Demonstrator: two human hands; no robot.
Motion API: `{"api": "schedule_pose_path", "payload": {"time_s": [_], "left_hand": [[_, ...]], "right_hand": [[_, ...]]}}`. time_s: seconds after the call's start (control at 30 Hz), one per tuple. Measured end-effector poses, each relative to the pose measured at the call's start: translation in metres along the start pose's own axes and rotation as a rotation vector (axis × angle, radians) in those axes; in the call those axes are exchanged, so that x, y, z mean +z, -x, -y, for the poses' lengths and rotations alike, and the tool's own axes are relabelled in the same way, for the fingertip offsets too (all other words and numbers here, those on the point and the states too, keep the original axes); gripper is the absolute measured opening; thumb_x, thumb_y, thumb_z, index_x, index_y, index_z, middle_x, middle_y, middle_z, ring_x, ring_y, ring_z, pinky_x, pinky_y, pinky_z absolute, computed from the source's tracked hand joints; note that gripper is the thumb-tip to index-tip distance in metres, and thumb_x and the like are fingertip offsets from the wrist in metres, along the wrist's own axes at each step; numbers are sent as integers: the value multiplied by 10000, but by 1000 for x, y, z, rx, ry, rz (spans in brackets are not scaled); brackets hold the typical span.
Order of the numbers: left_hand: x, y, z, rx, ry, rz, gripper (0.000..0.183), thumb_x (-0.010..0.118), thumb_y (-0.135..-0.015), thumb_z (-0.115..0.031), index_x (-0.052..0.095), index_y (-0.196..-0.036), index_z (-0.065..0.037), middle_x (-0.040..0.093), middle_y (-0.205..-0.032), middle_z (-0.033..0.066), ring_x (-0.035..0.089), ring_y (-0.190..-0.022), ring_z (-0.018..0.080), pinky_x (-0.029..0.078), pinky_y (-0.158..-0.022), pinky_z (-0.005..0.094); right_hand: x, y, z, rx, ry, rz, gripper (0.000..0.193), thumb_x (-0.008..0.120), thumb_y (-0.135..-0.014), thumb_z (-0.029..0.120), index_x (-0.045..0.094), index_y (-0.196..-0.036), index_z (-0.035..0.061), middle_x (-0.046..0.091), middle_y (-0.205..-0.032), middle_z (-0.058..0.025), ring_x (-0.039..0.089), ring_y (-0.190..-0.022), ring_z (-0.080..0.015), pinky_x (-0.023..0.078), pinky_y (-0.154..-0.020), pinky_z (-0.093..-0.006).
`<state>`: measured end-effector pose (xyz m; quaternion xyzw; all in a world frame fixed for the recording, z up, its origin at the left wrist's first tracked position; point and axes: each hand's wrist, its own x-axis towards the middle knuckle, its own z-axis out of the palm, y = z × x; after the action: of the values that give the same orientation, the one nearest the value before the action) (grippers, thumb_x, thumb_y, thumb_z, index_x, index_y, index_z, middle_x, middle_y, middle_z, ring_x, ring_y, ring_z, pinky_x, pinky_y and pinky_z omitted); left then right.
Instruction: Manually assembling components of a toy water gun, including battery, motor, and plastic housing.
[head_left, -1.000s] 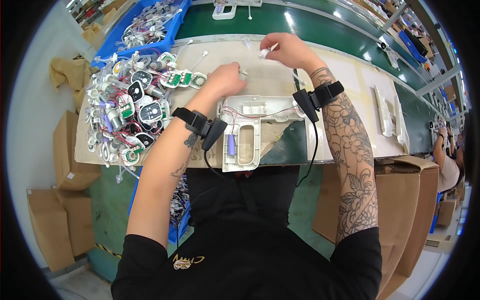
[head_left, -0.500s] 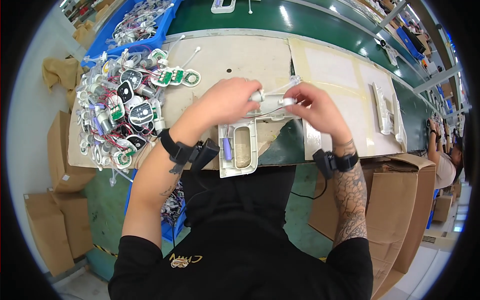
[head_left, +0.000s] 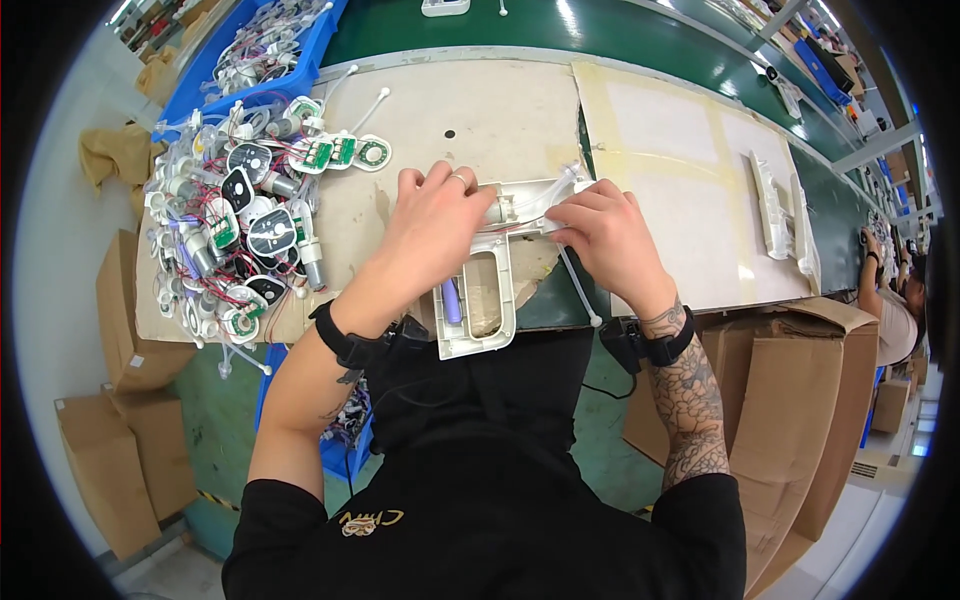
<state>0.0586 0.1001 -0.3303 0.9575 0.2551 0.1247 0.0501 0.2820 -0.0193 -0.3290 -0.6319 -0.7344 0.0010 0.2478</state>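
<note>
A: Which step is on?
B: My read: seating the innards in the white shell (head_left: 505, 272). It lies hollow side up at the table's near edge, between the hands, with its looped handle toward the body.
A: Fingers?
B: Left hand (head_left: 432, 225): bent over the shell's upper left end, tips at a pale round part (head_left: 496, 211). Can't tell if they grip it. Right hand (head_left: 612, 240): thumb and fingertips narrow, close together at the shell's other end. What's between them is hidden.
A: Next move needs?
B: Judgement: light fingertip pressure, with the red wires (head_left: 515, 226) and clear tube (head_left: 545, 197) kept inside the rim so nothing pinches.
A: Materials?
B: Shell looks like rigid moulded plastic, matte, ribbed inside. Tube is see-through, likely flexible. Purple cylinder (head_left: 452, 301) is smooth and sits in the handle's left side. Thin pale stem (head_left: 582, 290) with a ball tip slants down below the right hand.
A: Nearby?
B: Tangled parts heap (head_left: 230, 220) at left: glossy dark oval plates, metal cylinders, wires. Green circuit boards (head_left: 343, 150) at its edge. Tan board (head_left: 420, 110) underneath, flat, scuffed, with one round dark hole.
</note>
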Motion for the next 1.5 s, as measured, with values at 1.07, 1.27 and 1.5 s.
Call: {"api": "schedule_pose_path", "payload": {"time_s": [1.07, 1.27, 1.5], "left_hand": [[44, -69, -40, 30, 576, -10, 396, 602, -827, -2, 653, -1215, -63, 665, -1142, 129, 577, -1095, 356, 474, -982, 460], [38, -69, -40, 79, 736, 43, 388, 587, -812, -1, 665, -1187, -62, 688, -1153, 122, 592, -1107, 342, 480, -992, 450], [41, -67, -40, 19, 772, -20, 305, 660, -823, -78, 671, -1128, -71, 726, -1026, 89, 628, -1031, 319, 485, -963, 450]], "right_hand": [[-23, 33, -28, 398, -373, -63, 276, 717, -891, 29, 707, -1167, 44, 711, -1050, -90, 681, -925, -218, 552, -824, -335], [-9, 21, -42, 490, -990, -198, 182, 675, -988, 94, 708, -1151, 22, 722, -948, -31, 659, -857, -114, 543, -766, -262], [-4, 19, -35, 616, -855, -61, 266, 637, -1025, 146, 694, -1249, 13, 701, -948, -37, 645, -818, -97, 533, -688, -243]]}}
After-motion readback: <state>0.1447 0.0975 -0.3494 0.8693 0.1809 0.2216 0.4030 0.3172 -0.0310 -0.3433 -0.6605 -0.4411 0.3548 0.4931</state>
